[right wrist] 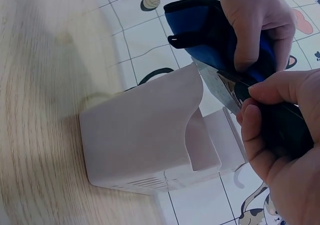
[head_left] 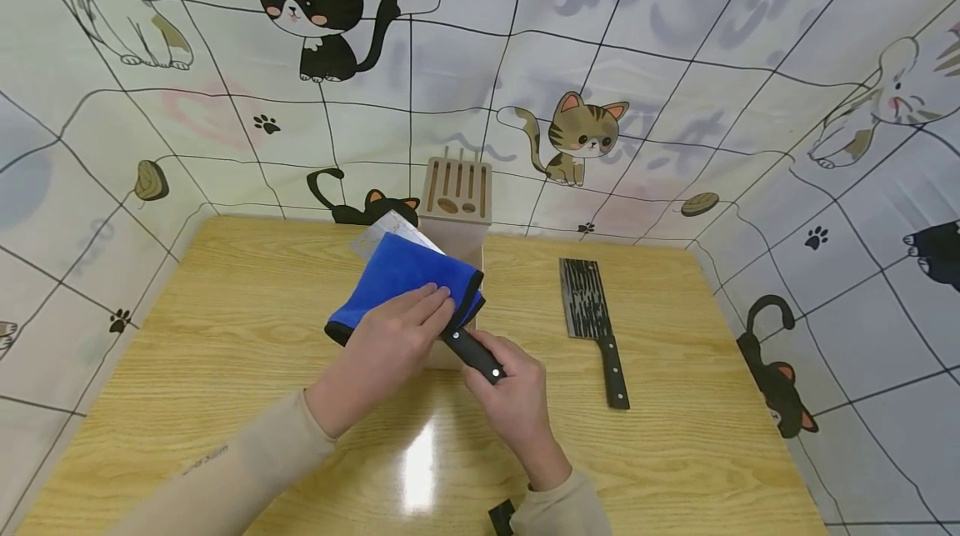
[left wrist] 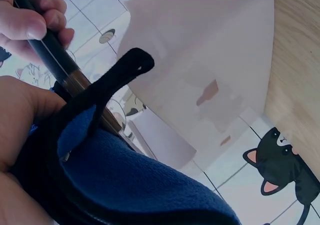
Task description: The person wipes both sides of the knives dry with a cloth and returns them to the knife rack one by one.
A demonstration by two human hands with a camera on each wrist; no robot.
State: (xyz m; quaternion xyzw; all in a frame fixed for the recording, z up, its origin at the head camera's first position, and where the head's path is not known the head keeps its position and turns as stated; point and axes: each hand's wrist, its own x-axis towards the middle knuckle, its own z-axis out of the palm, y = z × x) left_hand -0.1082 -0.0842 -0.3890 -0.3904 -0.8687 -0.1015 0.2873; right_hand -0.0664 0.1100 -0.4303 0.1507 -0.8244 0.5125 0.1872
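My right hand (head_left: pixel 513 394) grips the black riveted handle (head_left: pixel 476 355) of a kitchen knife, its blade (head_left: pixel 405 229) pointing up and left. A blue cloth (head_left: pixel 408 265) with black edging is folded over the blade and hides most of it. My left hand (head_left: pixel 397 336) holds the cloth against the blade, fingers on top; in the right wrist view its thumb (right wrist: pixel 247 55) presses from the other side. Close to the handle, a strip of bare metal (right wrist: pixel 220 85) shows below the cloth. Knife and cloth are above the table, overlapping the beige knife block (head_left: pixel 457 223) in the head view.
A cleaver (head_left: pixel 588 303) with a dark streaked blade lies on the wooden table (head_left: pixel 675 436) to the right. The slotted knife block stands at the back, near the cat-print backdrop (head_left: pixel 465 61). A small black object (head_left: pixel 501 517) shows beside the right sleeve at the front.
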